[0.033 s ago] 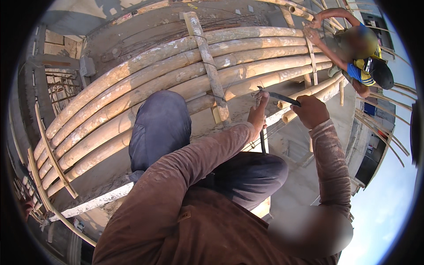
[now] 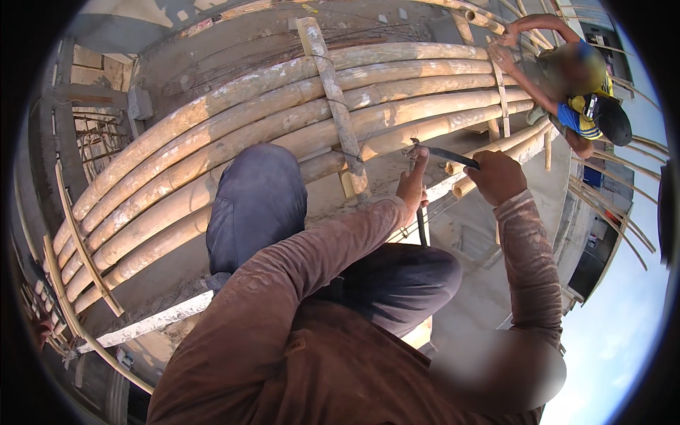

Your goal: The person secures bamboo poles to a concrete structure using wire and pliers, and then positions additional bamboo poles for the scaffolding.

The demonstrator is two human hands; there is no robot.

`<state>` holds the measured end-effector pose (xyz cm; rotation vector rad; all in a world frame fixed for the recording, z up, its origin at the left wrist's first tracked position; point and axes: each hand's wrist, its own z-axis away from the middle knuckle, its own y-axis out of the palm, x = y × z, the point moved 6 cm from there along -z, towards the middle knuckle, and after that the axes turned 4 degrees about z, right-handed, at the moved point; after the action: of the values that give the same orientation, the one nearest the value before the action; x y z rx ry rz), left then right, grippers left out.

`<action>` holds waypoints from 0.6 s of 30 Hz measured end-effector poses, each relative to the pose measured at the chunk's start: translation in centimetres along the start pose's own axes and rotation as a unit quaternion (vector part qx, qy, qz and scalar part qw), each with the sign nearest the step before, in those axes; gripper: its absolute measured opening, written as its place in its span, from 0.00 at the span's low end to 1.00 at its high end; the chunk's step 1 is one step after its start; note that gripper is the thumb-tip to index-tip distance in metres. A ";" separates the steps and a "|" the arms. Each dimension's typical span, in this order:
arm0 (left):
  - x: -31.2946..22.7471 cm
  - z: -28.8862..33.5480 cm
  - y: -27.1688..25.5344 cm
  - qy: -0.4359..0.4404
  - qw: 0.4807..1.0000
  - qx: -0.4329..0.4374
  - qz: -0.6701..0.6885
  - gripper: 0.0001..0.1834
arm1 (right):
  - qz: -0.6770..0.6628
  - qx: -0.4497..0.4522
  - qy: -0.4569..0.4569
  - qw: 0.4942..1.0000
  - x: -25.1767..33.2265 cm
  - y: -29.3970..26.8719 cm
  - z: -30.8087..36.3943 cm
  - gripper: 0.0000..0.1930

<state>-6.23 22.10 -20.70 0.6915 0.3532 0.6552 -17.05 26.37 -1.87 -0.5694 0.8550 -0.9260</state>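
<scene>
A pair of dark, long-handled pincers (image 2: 453, 156) is spread between my two hands, just beyond my bent knee. My right hand (image 2: 497, 180) is closed around the end of the handle that reaches out to the right. My left hand (image 2: 411, 190) wraps the other handle, whose lower end pokes out beneath the fingers; one finger reaches up toward the jaws. The jaws sit by the edge of the nearest bamboo pole (image 2: 439, 129), where thin wire shows; whether they grip it I cannot tell. Wire binds a flat wooden crosspiece (image 2: 330, 95) across the row of poles.
Several long bamboo poles (image 2: 205, 145) run side by side in front of my knees. At the far right a co-worker in a dark cap (image 2: 612, 120) leans over the poles' ends. Building structure lies far below, and more bamboo poles (image 2: 616, 212) stick out at right.
My right hand and its handle have shifted very slightly left, and the jaw end sits a touch lower. My left hand has barely moved.
</scene>
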 end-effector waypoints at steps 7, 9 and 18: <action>-0.3 0.1 -1.2 0.004 0.972 0.029 0.232 0.60 | 0.159 -0.020 -0.160 0.974 8.8 -2.2 -4.1 0.08; -1.5 0.2 -0.9 0.008 0.962 0.010 0.274 0.60 | 0.160 -0.066 -0.219 0.960 10.5 -2.5 -5.0 0.07; -5.7 1.2 0.0 0.010 0.905 0.006 0.425 0.51 | 0.195 -0.093 -0.299 0.929 12.6 -3.4 -8.1 0.08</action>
<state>-9.87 17.76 -19.38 0.8480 0.0513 1.4920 -21.19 13.27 -8.66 -0.7610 0.4713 -0.2726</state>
